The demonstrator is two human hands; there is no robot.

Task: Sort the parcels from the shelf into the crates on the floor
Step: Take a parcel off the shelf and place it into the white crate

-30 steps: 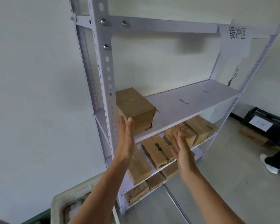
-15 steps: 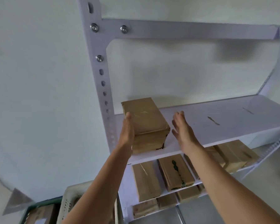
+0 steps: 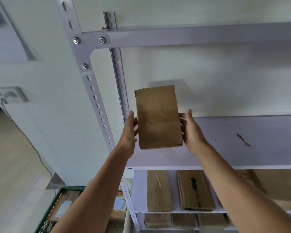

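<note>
Gripping the parcel [image 3: 158,116] by its two long sides, the left hand [image 3: 130,132] and right hand [image 3: 191,132] clamp it between thumbs and curled fingers over the upper shelf board [image 3: 242,140] — whether it is clear of the board I cannot tell. Sorting looks well short of done: more parcels [image 3: 159,190] lie on the lower shelves [image 3: 139,190], while the green crate [image 3: 71,188] below already holds some — this one has yet to reach a crate.

Hemmed in on the left by the slotted front post [image 3: 97,106] and the rear post [image 3: 118,78], close beside the left hand [image 3: 129,133]. Capped above by the crossbeam [image 3: 191,35], well clear of the parcel [image 3: 158,118]. Wide open rightward along the bare shelf [image 3: 250,132]; blocked on the far side by the wall [image 3: 217,76].
</note>
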